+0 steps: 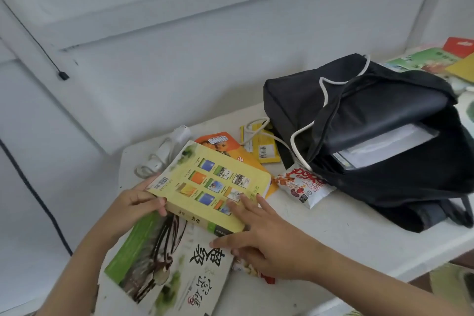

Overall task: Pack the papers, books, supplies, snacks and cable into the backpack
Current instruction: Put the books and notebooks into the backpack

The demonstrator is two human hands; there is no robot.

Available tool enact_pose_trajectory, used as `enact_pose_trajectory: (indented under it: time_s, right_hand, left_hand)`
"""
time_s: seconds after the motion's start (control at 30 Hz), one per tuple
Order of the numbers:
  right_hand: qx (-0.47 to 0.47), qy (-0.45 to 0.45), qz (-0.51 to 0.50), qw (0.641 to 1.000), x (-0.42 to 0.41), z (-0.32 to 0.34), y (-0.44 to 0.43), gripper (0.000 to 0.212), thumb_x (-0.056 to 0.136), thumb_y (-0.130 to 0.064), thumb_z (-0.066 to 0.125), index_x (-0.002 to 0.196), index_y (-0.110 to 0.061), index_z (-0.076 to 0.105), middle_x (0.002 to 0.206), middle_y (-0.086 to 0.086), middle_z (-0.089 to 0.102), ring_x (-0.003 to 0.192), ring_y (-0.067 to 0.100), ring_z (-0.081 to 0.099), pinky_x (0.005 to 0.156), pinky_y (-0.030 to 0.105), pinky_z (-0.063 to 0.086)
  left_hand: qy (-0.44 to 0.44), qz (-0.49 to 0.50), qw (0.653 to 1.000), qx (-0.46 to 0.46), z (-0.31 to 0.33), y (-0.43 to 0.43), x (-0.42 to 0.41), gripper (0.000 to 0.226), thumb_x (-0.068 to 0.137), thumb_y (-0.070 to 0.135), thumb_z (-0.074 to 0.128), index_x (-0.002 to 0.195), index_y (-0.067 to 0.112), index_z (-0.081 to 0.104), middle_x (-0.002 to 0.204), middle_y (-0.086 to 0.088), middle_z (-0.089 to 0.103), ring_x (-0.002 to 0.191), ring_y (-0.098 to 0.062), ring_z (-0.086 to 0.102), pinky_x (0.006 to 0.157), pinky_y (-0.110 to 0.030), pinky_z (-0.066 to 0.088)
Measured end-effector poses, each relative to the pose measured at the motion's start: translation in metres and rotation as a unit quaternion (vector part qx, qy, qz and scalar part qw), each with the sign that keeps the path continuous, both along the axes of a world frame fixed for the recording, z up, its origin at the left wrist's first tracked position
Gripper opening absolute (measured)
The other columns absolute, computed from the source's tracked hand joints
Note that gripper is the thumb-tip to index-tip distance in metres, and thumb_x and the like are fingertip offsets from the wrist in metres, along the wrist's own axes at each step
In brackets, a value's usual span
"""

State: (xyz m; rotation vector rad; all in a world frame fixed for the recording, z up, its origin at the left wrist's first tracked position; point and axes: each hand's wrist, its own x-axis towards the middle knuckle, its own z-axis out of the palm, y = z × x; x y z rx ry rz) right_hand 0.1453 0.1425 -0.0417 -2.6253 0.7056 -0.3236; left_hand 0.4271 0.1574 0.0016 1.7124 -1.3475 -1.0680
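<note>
Backpack (pixel 372 136) lies on table (pixel 333 226), mouth open toward the person, white papers (pixel 379 146) already in the main pocket. Yellow book (pixel 209 185) sits well left of backpack, on top of a bigger green-and-white book (pixel 164 259). L hand (pixel 138 202) grips yellow book's corner farthest from backpack, fingers curled round the edge. R hand (pixel 264 236) lies on the cover at the end nearer backpack: fingers straight & spread, pressing flat, thumb stuck out below the spine, nothing enclosed. Prob. reason: L lifts, R steadies so the book doesn't slide off the one under it. Step looks like picking up yellow book for the bag. Not packed yet: red-white snack bag (pixel 302 185) touching backpack's lower-left edge, yellow packet (pixel 261 146) & orange packet (pixel 223 143) just left of backpack, white charger w/ cable (pixel 164 154) further left. Task looks early-ish: only papers are in.
</note>
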Motion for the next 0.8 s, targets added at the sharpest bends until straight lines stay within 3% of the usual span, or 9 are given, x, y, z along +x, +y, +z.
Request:
enact_pose_trajectory:
  time_s: [0.13,0.27,0.33,0.43,0.53,0.6,0.67,0.7,0.8]
  right_hand:
    - [-0.021,0.027,0.0,0.999,0.002,-0.002,0.002,0.046,0.093,-0.046,0.021,0.135,-0.044,0.04,0.155,0.017,0.015,0.143,0.041,0.008,0.112,0.042,-0.008]
    - [-0.035,0.024,-0.005,0.999,0.004,-0.003,0.003,0.049,0.092,-0.034,0.02,0.134,-0.036,0.045,0.15,0.023,0.027,0.138,0.043,0.026,0.109,0.041,0.007]
    - [-0.035,-0.004,-0.011,0.999,0.002,-0.004,0.002,0.051,0.088,-0.024,0.024,0.131,-0.035,0.049,0.147,0.02,0.035,0.134,0.038,0.037,0.108,0.041,0.025]
    - [0.014,-0.112,-0.042,0.993,-0.004,0.002,-0.005,0.055,0.084,-0.016,0.029,0.131,-0.037,0.05,0.14,0.006,0.048,0.127,0.024,0.048,0.096,0.035,0.048]
    - [0.047,-0.233,-0.091,0.967,-0.006,0.016,-0.019,0.05,0.091,-0.018,0.033,0.134,-0.038,0.048,0.127,-0.005,0.058,0.116,0.008,0.054,0.088,0.032,0.051]
    - [0.086,-0.298,-0.127,0.942,-0.005,0.026,-0.029,0.046,0.095,-0.02,0.035,0.135,-0.039,0.045,0.129,-0.012,0.058,0.118,0.009,0.054,0.092,0.035,0.05]
    - [0.125,-0.336,-0.168,0.918,-0.004,0.034,-0.04,0.047,0.099,-0.014,0.037,0.136,-0.042,0.043,0.134,-0.025,0.05,0.121,0.024,0.053,0.098,0.042,0.045]
    - [0.142,-0.352,-0.186,0.906,-0.004,0.038,-0.045,0.048,0.1,-0.012,0.037,0.135,-0.044,0.042,0.134,-0.029,0.047,0.125,0.023,0.049,0.103,0.043,0.042]
    - [0.19,-0.41,-0.217,0.865,-0.003,0.046,-0.057,0.041,0.102,-0.017,0.035,0.135,-0.041,0.042,0.134,-0.022,0.049,0.128,-0.001,0.042,0.108,0.032,0.038]
  left_hand:
    - [0.05,0.017,0.998,-0.016,-0.005,0.001,0.005,0.022,0.08,0.001,0.066,0.059,0.002,0.072,0.12,0.028,0.053,0.104,0.011,0.053,0.08,-0.003,0.035]
    - [0.097,0.016,0.995,-0.033,-0.001,0.002,0.011,0.018,0.059,0.024,0.076,0.067,0.009,0.076,0.127,0.018,0.056,0.12,-0.001,0.049,0.103,-0.024,0.03]
    - [0.136,0.026,0.99,-0.036,0.002,0.001,0.01,0.009,0.065,0.015,0.073,0.072,0.012,0.077,0.13,0.009,0.056,0.123,-0.01,0.048,0.104,-0.03,0.032]
    - [0.152,0.025,0.986,-0.064,0.007,0.0,0.006,0.024,0.069,0.009,0.063,0.083,0.021,0.077,0.127,-0.001,0.059,0.122,-0.015,0.05,0.094,-0.026,0.039]
    - [0.123,0.007,0.988,-0.094,0.013,-0.006,0.0,0.06,0.062,-0.004,0.071,0.112,0.028,0.065,0.122,-0.003,0.062,0.112,-0.015,0.058,0.081,-0.016,0.048]
    - [0.107,0.021,0.988,-0.113,0.015,-0.015,-0.006,0.077,0.07,-0.015,0.066,0.128,0.032,0.05,0.115,0.0,0.064,0.097,-0.007,0.064,0.073,-0.013,0.051]
    - [0.093,0.035,0.987,-0.129,0.019,-0.026,-0.015,0.083,0.077,-0.019,0.058,0.138,0.032,0.038,0.109,0.001,0.064,0.088,-0.002,0.065,0.069,-0.011,0.05]
    - [0.087,0.038,0.986,-0.137,0.021,-0.033,-0.019,0.083,0.078,-0.019,0.056,0.141,0.031,0.033,0.11,0.0,0.063,0.087,0.0,0.065,0.068,-0.011,0.05]
    - [0.083,0.055,0.979,-0.175,0.027,-0.051,-0.036,0.083,0.083,-0.016,0.053,0.144,0.03,0.02,0.105,-0.007,0.063,0.083,0.0,0.065,0.068,-0.013,0.051]
